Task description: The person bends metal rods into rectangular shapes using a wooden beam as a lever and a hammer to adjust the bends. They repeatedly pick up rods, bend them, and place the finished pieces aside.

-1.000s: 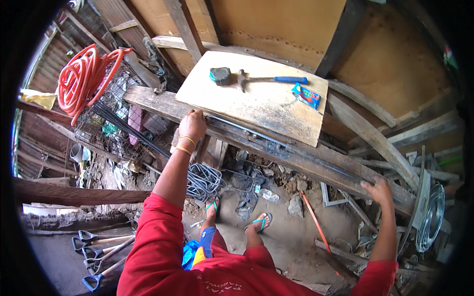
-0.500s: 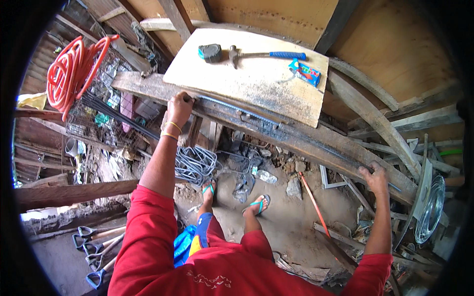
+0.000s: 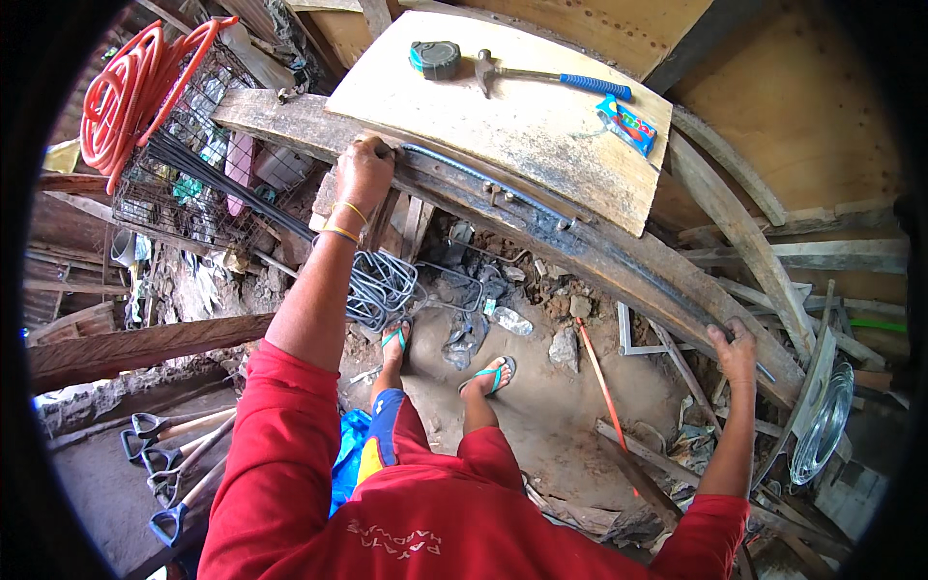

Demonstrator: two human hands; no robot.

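Note:
A thin dark steel rod [image 3: 483, 176] lies lengthwise along a worn wooden beam [image 3: 280, 124], beside several short metal pegs [image 3: 498, 196] standing up from the wood. My left hand [image 3: 363, 179] is closed at the rod's left end, fingers curled over the beam. Far to the right, my right hand [image 3: 735, 350] is closed around the rod near its other end, and a short tip sticks out beyond the hand. Behind the beam, a pale plywood board [image 3: 464, 106] carries a black and teal tape measure [image 3: 435, 60], a blue-handled claw hammer [image 3: 551, 77] and a blue packet [image 3: 628, 126].
Coiled orange hose [image 3: 145, 92] hangs at the left above a wire cage [image 3: 198, 145]. Bent steel rings [image 3: 379, 293] lie below the beam. Shovels [image 3: 174, 464] rest at lower left. A wire coil [image 3: 822, 420] stands at right. Rubble and a plastic bottle [image 3: 510, 320] litter the ground.
The view has shifted a little, so the board and beam sit higher and further right. Both hands keep their places along the rod, with no clear change of grip.

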